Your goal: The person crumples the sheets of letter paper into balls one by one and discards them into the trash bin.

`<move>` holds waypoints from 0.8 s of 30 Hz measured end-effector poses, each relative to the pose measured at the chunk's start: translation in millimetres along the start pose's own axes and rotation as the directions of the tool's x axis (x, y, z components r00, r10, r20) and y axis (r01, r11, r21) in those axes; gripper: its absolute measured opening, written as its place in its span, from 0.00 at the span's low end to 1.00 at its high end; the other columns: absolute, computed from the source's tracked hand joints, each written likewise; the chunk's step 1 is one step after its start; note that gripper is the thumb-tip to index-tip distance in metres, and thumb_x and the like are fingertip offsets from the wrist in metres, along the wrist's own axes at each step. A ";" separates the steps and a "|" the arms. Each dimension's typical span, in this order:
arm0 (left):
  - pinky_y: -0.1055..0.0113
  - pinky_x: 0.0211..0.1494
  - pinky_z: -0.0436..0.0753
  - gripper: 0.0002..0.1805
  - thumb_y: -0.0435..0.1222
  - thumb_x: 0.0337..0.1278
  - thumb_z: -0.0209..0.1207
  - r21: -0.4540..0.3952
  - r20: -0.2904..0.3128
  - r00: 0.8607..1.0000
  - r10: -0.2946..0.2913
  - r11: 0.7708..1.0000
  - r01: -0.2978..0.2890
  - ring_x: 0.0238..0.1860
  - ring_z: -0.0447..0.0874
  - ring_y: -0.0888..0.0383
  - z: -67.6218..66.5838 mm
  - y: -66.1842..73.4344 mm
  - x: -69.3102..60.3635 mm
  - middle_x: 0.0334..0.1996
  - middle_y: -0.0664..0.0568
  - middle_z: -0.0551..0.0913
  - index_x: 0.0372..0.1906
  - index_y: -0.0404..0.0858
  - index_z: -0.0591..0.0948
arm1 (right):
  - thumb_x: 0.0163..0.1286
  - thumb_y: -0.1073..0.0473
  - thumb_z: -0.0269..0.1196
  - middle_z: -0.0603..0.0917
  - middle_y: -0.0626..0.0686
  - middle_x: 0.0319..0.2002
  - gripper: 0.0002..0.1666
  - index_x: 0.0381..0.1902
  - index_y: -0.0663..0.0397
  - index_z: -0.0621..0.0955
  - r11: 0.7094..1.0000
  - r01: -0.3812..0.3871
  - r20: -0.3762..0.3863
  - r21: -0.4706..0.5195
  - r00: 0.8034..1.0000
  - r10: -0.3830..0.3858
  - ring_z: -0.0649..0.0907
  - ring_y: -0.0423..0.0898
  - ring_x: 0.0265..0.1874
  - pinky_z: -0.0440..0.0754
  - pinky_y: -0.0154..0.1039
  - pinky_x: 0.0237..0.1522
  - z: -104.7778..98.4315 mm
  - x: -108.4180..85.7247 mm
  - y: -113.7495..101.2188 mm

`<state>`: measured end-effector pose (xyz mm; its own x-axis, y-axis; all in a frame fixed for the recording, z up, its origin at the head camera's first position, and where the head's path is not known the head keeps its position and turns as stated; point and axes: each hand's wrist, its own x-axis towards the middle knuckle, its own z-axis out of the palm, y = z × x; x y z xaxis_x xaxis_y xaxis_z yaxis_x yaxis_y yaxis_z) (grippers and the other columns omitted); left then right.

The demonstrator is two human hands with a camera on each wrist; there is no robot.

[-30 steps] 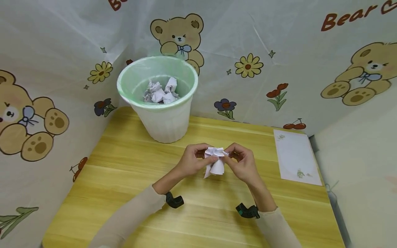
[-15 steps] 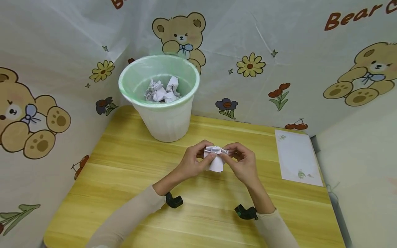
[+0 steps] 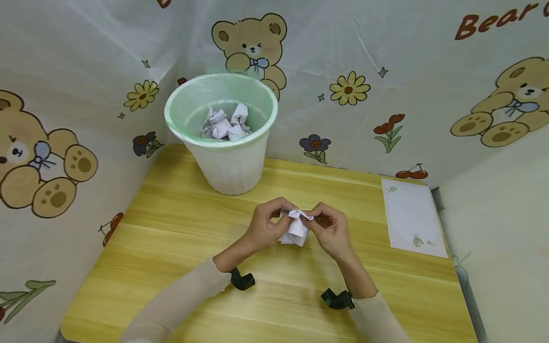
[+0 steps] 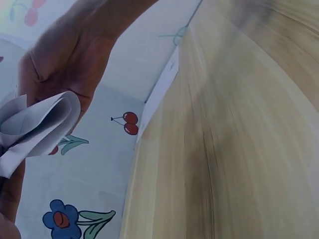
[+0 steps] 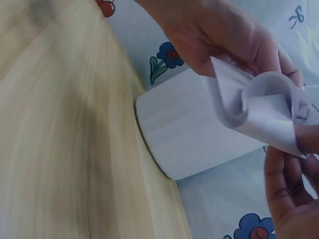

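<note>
Between both hands, a folded and crumpled sheet of white paper (image 3: 297,230) is held just above the table. My left hand (image 3: 267,226) pinches its left side between thumb and fingers. On the other side my right hand (image 3: 331,230) pinches the upper right edge. In the right wrist view the paper (image 5: 269,119) shows curled, rolled layers. The left wrist view catches a rounded fold of the paper (image 4: 50,124) at the far left, with the fingertips there partly hidden.
A white bin (image 3: 231,169) with a pale green lining stands at the back left, holding several crumpled paper balls (image 3: 222,127). A flat white sheet (image 3: 413,219) lies at the right edge of the wooden table (image 3: 171,228). Bear-printed cloth (image 3: 300,47) rises behind.
The paper's loose lower part has swung and bunched to the left under the fingers. My right hand has shifted slightly down and left. Bin and flat sheet stay put.
</note>
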<state>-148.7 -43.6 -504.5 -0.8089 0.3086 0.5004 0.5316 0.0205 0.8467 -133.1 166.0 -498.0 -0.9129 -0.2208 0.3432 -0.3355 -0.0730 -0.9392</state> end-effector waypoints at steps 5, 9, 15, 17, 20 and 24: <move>0.65 0.44 0.93 0.07 0.25 0.73 0.62 -0.059 -0.011 0.999 -0.038 0.998 0.037 0.43 0.94 0.56 -2.3 3.7 2.9 0.45 0.40 0.92 0.47 0.35 0.88 | 0.67 0.81 0.68 0.89 0.52 0.35 0.03 0.35 0.73 0.85 0.990 0.139 -0.041 0.026 0.990 -0.137 0.91 0.41 0.41 0.92 0.34 0.43 -0.7 0.7 4.9; 0.66 0.49 0.92 0.09 0.26 0.75 0.61 -0.193 0.062 0.989 -0.134 0.971 0.143 0.45 0.92 0.62 -9.2 3.6 5.0 0.49 0.33 0.89 0.53 0.30 0.86 | 0.69 0.78 0.68 0.85 0.61 0.33 0.03 0.35 0.71 0.87 0.975 0.218 -0.060 -0.032 0.974 -0.220 0.89 0.41 0.38 0.91 0.32 0.40 -3.4 2.4 3.8; 0.66 0.51 0.91 0.22 0.38 0.86 0.46 -0.244 0.218 0.939 -0.265 0.917 0.315 0.47 0.89 0.63 -21.0 5.0 7.2 0.54 0.28 0.87 0.57 0.24 0.84 | 0.61 0.88 0.63 0.86 0.60 0.32 0.18 0.32 0.64 0.90 0.881 0.382 -0.025 -0.278 0.915 -0.404 0.89 0.43 0.36 0.89 0.27 0.40 -3.3 4.4 2.3; 0.67 0.47 0.90 0.21 0.40 0.85 0.49 -0.214 0.255 0.916 -0.310 0.906 0.366 0.42 0.88 0.63 -22.4 6.7 9.0 0.49 0.34 0.89 0.54 0.27 0.86 | 0.57 0.88 0.64 0.88 0.60 0.32 0.20 0.31 0.61 0.91 0.824 0.442 0.004 -0.355 0.882 -0.472 0.90 0.48 0.35 0.89 0.26 0.42 -2.3 5.0 1.6; 0.69 0.43 0.86 0.15 0.38 0.80 0.58 -0.185 0.292 0.887 -0.358 0.889 0.419 0.37 0.86 0.62 -22.5 7.3 11.2 0.42 0.44 0.90 0.49 0.30 0.89 | 0.54 0.88 0.67 0.89 0.60 0.32 0.19 0.29 0.61 0.91 0.760 0.495 0.020 -0.421 0.843 -0.538 0.90 0.55 0.32 0.88 0.26 0.44 -0.9 5.7 0.2; 0.70 0.41 0.87 0.11 0.33 0.76 0.62 -0.206 0.282 0.891 -0.354 0.885 0.417 0.36 0.88 0.62 -22.0 8.7 11.1 0.41 0.44 0.91 0.49 0.29 0.89 | 0.52 0.88 0.69 0.89 0.61 0.30 0.18 0.28 0.63 0.90 0.769 0.487 -0.022 -0.414 0.839 -0.544 0.90 0.55 0.31 0.89 0.26 0.44 2.4 5.3 -1.8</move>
<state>-158.5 -60.9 -487.6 -0.8385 0.5365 0.0951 0.0815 -0.0492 0.9955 -136.7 162.7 -494.4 -0.5888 -0.1241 0.7987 -0.7989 0.2389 -0.5519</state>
